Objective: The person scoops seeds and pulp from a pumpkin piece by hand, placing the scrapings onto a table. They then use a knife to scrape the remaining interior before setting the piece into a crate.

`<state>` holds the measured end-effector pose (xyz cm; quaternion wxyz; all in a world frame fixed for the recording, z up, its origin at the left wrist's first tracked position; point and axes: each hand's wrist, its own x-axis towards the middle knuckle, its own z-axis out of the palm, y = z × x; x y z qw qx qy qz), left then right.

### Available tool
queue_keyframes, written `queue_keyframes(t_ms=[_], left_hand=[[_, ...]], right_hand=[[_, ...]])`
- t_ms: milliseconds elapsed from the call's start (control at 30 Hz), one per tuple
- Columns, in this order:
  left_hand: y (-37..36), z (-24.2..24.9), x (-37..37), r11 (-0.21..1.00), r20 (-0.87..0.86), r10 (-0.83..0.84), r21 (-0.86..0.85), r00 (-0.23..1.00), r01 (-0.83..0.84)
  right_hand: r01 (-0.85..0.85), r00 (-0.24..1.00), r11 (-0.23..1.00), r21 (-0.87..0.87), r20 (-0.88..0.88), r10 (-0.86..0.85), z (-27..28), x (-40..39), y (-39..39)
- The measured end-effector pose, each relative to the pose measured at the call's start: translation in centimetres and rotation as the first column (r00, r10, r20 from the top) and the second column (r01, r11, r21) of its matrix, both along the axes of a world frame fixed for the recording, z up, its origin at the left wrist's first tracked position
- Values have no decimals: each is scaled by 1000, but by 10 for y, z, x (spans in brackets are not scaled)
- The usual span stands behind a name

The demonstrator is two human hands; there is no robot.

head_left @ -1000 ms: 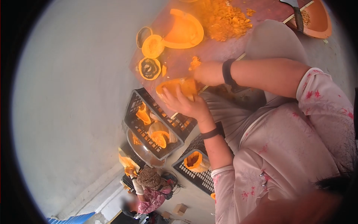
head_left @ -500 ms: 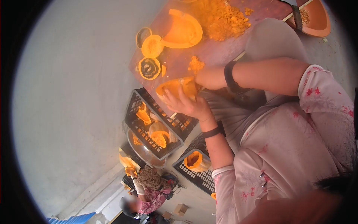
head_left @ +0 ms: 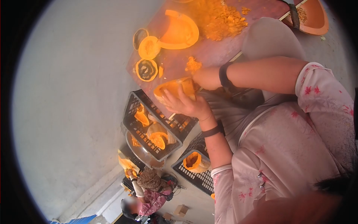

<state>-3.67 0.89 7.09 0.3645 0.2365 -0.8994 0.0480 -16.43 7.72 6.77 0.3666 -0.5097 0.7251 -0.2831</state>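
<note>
Black plastic crate (head_left: pixel 131 112), matt wood board (head_left: pixel 220 48), moist pumpkin flesh (head_left: pixel 173 87).

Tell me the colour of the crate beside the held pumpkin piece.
Black crate, seen in the head view.

Your left hand (head_left: pixel 188 105) cupped a pumpkin half (head_left: pixel 173 88) at the near edge of the board (head_left: pixel 220 46), with your right hand (head_left: pixel 207 78) touching it from the far side. Farther along the board lay a larger half (head_left: pixel 179 31), two rounds (head_left: pixel 148 58) beside it and a pulp heap (head_left: pixel 223 18). Below the board sat a crate (head_left: pixel 156 125) with pieces in it, a second crate (head_left: pixel 195 170) beside it.
</note>
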Motion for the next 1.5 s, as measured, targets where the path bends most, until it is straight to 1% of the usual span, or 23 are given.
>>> queue_keyframes(t_ms=[33, 133, 233, 333, 433, 533, 567, 633, 700, 733, 767, 833, 933, 1033, 1133, 1233, 1333, 1433, 1467, 1500], left_hand=[[2, 0, 0, 1000, 10, 13, -7, 1000, -13], [3, -1, 1, 1000, -5, 19, -5, 1000, -19], [2, -2, 0, 999, -46, -17, 32, 999, 18], [1, -3, 1, 999, -73, -16, 36, 997, 18], [0, -4, 3, 1000, -54, 13, 17, 998, -12], [2, -3, 3, 999, -55, 4, 36, 998, -2], [2, -4, 3, 999, -59, 7, 34, 998, -5], [1, -5, 3, 1000, -71, 12, 29, 997, -10], [1, -6, 3, 1000, -69, 18, 21, 997, -16], [0, -6, 3, 1000, -68, 21, 16, 997, -20], [1, -6, 3, 999, -66, 24, 26, 998, -22], [0, -5, 5, 999, -61, 30, 42, 998, -27], [0, -5, 5, 998, -73, 32, 50, 997, -28], [-1, -5, 6, 999, -84, 14, 52, 996, -9], [-2, -5, 5, 999, -79, 9, 35, 997, -6], [2, -1, 2, 999, -76, 22, 42, 997, -19], [0, -3, 4, 997, -95, 16, 77, 995, -9], [-1, -4, 6, 997, -103, 18, 79, 995, -10], [-1, -4, 7, 995, -116, 22, 97, 993, -11], [-2, -4, 7, 993, -128, 26, 115, 991, -11]], right_hand=[[13, 999, 1000, -9, 35, -12, -1, 0, 1], [-7, 999, 1000, 18, 53, 6, 7, -1, 5], [3, 1000, 1000, -6, 31, -3, -7, 1, 1], [-24, 999, 1000, 13, 28, 24, -17, 1, -2], [-135, 981, 990, -40, -143, 129, -22, 6, -1], [-55, 994, 996, -74, -98, 47, -32, 20, -6], [-59, 994, 997, -50, -92, 54, -34, 22, -4], [-69, 994, 998, -3, -82, 68, -8, 20, 6], [-52, 996, 993, -103, -81, 44, -44, 31, -2], [-44, 996, 987, -152, -79, 32, -46, 33, -3], [-81, 993, 991, -108, -91, 71, -50, 31, -2], [-153, 983, 988, -21, -108, 150, -21, 18, 4], [-38, 997, 998, -59, -64, 35, -7, 9, 2], [-19, 1000, 999, -35, -13, 19, 7, -1, 2], [42, 996, 998, -42, -72, -45, 0, 7, -2], [8, 993, 998, -70, -119, -17, -11, 12, -6], [51, 968, 985, -166, -233, -89, -39, 32, -14], [-24, 996, 999, -40, -86, 21, -39, 41, -13], [-51, 991, 998, -34, -122, 46, -38, 41, -12], [-77, 990, 996, -34, -117, 73, -33, 38, -8]])
